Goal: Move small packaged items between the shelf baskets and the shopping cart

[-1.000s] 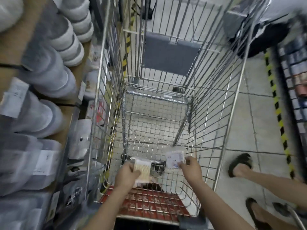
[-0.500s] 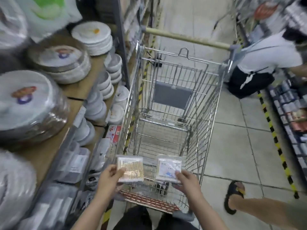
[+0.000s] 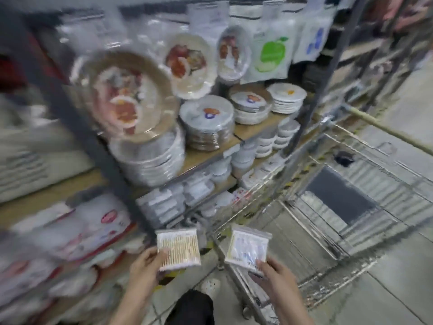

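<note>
Hands (image 3: 146, 263) (image 3: 275, 275) hold 2 packets (image 3: 179, 248) (image 3: 247, 247) beside cart (image 3: 351, 231).

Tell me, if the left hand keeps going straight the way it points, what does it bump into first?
Probably the stacked clear boxes on the low shelf, beyond the left hand and its packet; blur hides depth.

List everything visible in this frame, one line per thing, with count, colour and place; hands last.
cotton swab pack: one, clear with tan sticks, held low centre.
labelled packet: one, clear with white-blue label, held above the cart's near corner.
shopping cart: one, silver wire, right.
plate stacks: several, white and wrapped, on the wooden shelf.
display plates: three, printed, upright above the stacks.
green-apple bag: one, white and green, hanging top centre.
shoe: one, white, floor at bottom.
left hand: grips the swab pack.
right hand: pinches the labelled packet.
</note>
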The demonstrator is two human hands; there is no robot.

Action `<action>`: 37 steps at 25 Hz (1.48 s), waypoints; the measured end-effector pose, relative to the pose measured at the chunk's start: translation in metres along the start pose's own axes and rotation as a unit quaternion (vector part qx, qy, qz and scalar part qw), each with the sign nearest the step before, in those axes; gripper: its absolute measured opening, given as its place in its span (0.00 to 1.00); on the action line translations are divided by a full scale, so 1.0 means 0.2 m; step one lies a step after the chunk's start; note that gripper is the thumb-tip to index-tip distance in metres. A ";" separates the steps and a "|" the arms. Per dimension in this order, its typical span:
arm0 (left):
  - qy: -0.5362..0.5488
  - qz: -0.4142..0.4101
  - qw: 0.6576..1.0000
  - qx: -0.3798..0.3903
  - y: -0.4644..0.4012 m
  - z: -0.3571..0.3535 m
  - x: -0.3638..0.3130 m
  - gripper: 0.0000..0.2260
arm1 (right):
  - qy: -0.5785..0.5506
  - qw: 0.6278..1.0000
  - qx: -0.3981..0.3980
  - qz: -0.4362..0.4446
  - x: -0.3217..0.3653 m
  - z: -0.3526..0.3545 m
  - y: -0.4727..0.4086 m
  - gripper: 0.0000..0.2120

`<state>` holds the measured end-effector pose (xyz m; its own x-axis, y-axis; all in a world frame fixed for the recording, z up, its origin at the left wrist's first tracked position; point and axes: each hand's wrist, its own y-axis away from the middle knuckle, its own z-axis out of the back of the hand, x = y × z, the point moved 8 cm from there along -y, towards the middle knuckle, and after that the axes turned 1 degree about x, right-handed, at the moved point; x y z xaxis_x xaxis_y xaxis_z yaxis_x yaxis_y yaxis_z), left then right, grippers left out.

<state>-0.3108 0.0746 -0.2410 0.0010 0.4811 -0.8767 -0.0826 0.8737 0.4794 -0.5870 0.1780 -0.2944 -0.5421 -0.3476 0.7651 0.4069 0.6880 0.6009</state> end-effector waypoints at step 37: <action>0.353 -0.097 0.856 -0.365 1.29 3.43 0.29 0.07 | 0.243 0.841 0.476 -0.087 -1.51 -2.82 2.00 0.09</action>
<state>0.3526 0.3774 -0.1395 -0.4963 -0.0568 -0.8663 -0.7498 0.5309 0.3948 0.1537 0.1990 -0.1553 -0.0744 -0.5556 0.8281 -0.5453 0.7179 0.4327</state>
